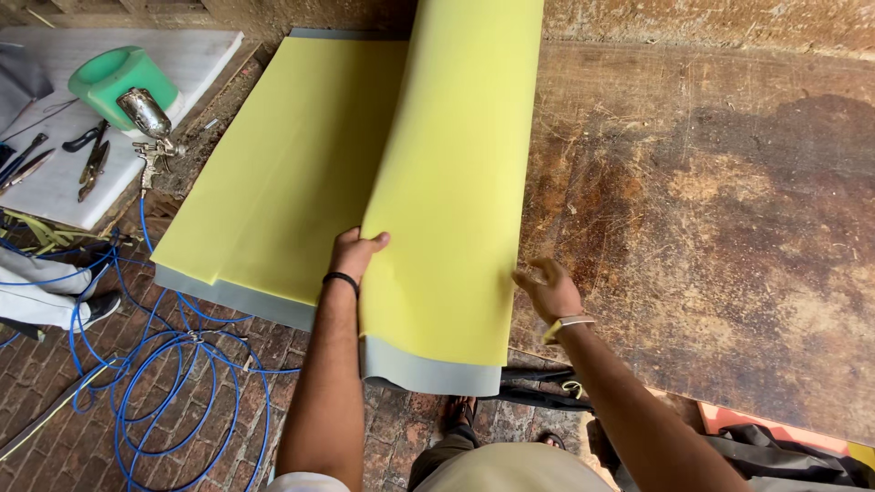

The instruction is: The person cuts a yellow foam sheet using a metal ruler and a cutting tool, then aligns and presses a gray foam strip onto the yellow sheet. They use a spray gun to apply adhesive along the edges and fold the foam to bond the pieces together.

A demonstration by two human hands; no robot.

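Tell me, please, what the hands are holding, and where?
The left hand grips the yellow foam sheet at its folded-over edge; the right hand only touches its right edge.

Looking down from head height, facing forward and steeply downward over the near edge of the worn wooden table [711,210]. Sitting close, with both forearms entering from the bottom edge and yellow foam sheet [383,173] filling the centre. Taking in brick floor [55,410] at lower left. Working as a single view, sharing nothing with another camera.
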